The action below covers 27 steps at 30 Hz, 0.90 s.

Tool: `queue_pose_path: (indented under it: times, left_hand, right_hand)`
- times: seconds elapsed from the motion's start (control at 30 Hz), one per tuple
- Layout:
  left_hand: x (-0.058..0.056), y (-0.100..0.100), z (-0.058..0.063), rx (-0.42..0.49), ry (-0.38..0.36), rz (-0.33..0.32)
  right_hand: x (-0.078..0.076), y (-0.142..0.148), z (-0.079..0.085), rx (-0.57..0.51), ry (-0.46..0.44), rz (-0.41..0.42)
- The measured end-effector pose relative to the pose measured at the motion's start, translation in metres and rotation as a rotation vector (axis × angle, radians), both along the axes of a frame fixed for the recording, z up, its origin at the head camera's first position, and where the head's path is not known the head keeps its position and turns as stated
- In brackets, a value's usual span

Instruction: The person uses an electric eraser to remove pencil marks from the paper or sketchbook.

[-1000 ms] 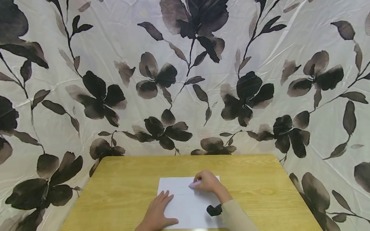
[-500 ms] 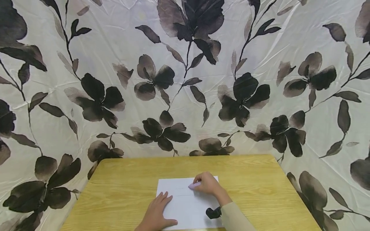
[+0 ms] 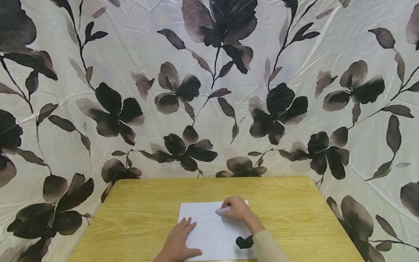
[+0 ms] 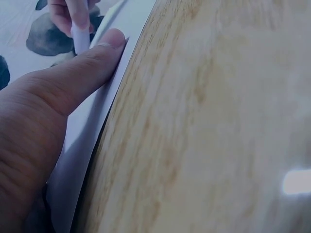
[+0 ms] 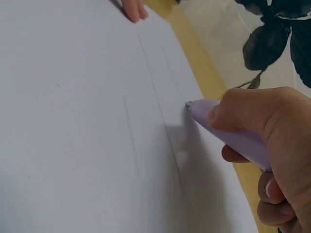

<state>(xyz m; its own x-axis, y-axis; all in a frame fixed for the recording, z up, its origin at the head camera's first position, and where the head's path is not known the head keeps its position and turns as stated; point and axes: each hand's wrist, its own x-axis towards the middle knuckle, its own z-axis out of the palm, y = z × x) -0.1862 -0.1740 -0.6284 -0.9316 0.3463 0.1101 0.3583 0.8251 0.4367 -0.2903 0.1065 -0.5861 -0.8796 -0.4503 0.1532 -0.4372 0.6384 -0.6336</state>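
Observation:
A sheet of white paper lies on the wooden table. My left hand rests spread on its left side; in the left wrist view the thumb lies close to the sheet's near edge. With thumb and curled fingers, my right hand grips a lavender pen-shaped tool near the far right of the sheet. Its small metal tip points at the paper, at the end of a faint line. Several thin lines run across the sheet, the longest beside the tool. The tool's rear end is hidden by the hand.
A black device sits at the right wrist, over the paper. The yellowish wooden table extends around the sheet on both sides. Behind it hangs a pale cloth with dark flowers.
The right hand and the lavender tool have shifted slightly to the right along the paper. The left hand stays in place on the sheet. The head view has moved a little.

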Motion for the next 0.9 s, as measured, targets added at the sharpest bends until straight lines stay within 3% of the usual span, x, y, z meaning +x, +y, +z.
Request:
queue_pose_path:
  times: [0.17,0.4,0.6,0.9]
  left_hand:
    - [0.0006,-0.0003,0.0002,0.002,-0.021,0.002]
    - [0.0024,-0.0006,-0.0007,0.025,0.026,0.000]
    - [0.0031,-0.0010,0.0004,0.024,0.013,0.005]
    - [0.0008,0.0010,-0.0003,0.024,0.030,-0.003]
  right_hand:
    - [0.0016,0.0025,-0.0021,-0.038,-0.018,0.021]
    - [0.0017,0.0049,-0.0030,0.000,0.027,-0.054]
    - [0.0040,0.0024,-0.0013,-0.034,-0.001,0.006]
    - [0.0048,-0.0026,-0.0012,-0.021,0.015,0.007]
